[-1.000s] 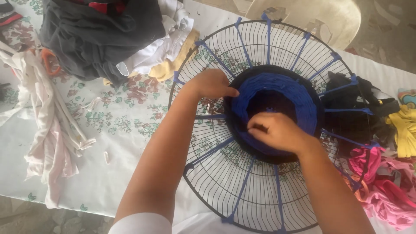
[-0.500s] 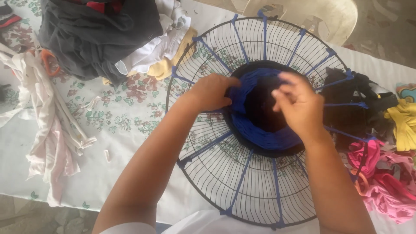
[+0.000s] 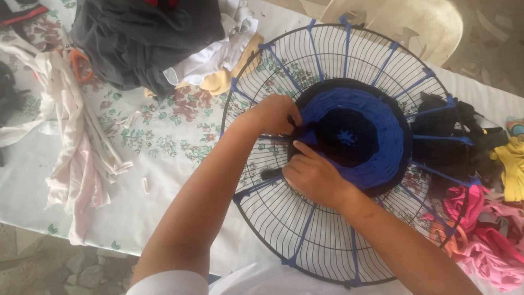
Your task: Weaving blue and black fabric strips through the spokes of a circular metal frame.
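A round black wire fan guard (image 3: 305, 229) lies flat on the table, with blue cloth strips tied along its spokes. A ring of blue and dark woven cloth (image 3: 376, 131) fills its middle. My left hand (image 3: 270, 114) pinches the weave at its left edge. Just below it, my right hand (image 3: 311, 177) grips a dark cloth strip (image 3: 271, 173) against the wires at the same edge.
A flowered tablecloth (image 3: 164, 136) covers the table. A dark heap of clothes (image 3: 142, 38) lies at the back left, pale pink strips (image 3: 76, 136) at the left, pink (image 3: 491, 240), yellow (image 3: 513, 164) and black rags at the right. A white plastic chair (image 3: 415, 22) stands behind.
My right hand has moved from the right of the weave's middle down to its left edge, beside my left hand, and now holds a dark strip.
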